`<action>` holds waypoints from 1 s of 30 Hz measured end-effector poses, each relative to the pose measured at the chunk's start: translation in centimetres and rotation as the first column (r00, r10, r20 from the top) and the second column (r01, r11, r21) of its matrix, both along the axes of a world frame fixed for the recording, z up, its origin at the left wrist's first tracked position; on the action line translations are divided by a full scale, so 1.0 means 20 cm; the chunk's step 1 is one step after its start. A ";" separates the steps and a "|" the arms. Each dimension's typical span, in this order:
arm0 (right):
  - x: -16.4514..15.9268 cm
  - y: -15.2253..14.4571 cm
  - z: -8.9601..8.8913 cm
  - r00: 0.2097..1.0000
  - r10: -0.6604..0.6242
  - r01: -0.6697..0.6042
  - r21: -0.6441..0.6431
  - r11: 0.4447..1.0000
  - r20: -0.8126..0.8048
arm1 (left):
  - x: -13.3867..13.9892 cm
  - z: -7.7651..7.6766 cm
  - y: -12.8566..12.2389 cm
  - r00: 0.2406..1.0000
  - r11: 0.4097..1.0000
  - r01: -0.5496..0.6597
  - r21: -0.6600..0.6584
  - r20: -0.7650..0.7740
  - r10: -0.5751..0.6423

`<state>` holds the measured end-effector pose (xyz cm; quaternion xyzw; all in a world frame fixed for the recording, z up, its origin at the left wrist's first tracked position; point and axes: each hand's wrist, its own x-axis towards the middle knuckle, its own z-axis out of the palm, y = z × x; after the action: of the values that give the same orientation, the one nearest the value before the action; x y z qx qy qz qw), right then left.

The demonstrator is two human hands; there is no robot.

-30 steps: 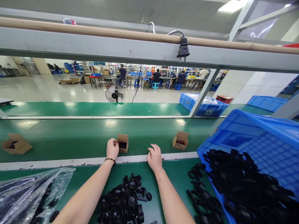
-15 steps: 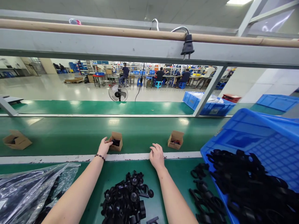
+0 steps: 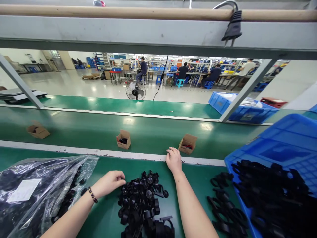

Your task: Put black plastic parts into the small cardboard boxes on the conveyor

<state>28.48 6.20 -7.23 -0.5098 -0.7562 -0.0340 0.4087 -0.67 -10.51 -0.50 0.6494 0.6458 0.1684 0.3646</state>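
Left hand (image 3: 109,182) back from carton (image 3: 123,139), fingers curled at black-parts pile (image 3: 142,198), grasp unclear | right hand (image 3: 174,159) loosely open, empty, on belt edge (image 3: 138,155).

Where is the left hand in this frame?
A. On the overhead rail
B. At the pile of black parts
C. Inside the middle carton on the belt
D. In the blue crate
B: the left hand has its fingertips at the edge of the pile of black parts, well short of the carton on the belt.
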 end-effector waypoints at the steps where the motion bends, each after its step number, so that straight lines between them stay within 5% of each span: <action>1: 0.00 0.00 0.00 1.000 -0.006 0.006 0.003 1.000 0.002 | 0.02 -0.01 -0.02 1.000 1.000 0.014 -0.009 -0.028 -0.014; 8: 0.00 -0.15 0.17 0.980 -0.071 0.090 -0.098 0.991 0.188 | 0.04 -0.13 -0.08 0.991 0.998 0.063 -0.010 -0.116 -0.064; 12: 0.18 -0.26 0.31 0.899 -0.180 0.283 -0.216 0.935 0.399 | -0.03 -0.15 -0.08 0.994 0.995 0.092 -0.034 -0.060 -0.094; 14: 0.35 -0.31 0.35 0.831 -0.268 0.440 -0.282 0.852 0.487 | -0.08 -0.13 -0.07 0.997 0.995 0.080 -0.051 -0.006 -0.080; 17: 0.58 -0.35 0.37 0.720 -0.330 0.657 -0.445 0.609 0.610 | -0.15 -0.10 -0.05 0.998 0.997 0.018 -0.072 0.055 -0.014; 20: 0.70 -0.35 0.35 0.679 -0.326 0.713 -0.484 0.508 0.658 | -0.18 -0.08 -0.03 0.997 0.998 -0.020 -0.061 0.078 0.025; 26: 0.64 -0.34 0.35 0.673 -0.300 0.709 -0.476 0.520 0.676 | -0.14 -0.12 0.01 0.988 0.995 -0.096 0.017 0.123 0.093; 28: 0.56 -0.33 0.38 0.697 -0.284 0.658 -0.430 0.619 0.658 | -0.13 -0.15 0.01 0.982 0.992 -0.123 0.028 0.149 0.117; 30: 0.42 -0.30 0.41 0.767 -0.246 0.497 -0.306 0.812 0.593 | -0.12 -0.17 0.02 0.974 0.988 -0.147 0.039 0.179 0.138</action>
<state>36.97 0.23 1.06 -0.7031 -0.7052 -0.0808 0.0418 -2.99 -10.11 -3.93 0.5934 0.6512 0.2676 0.3901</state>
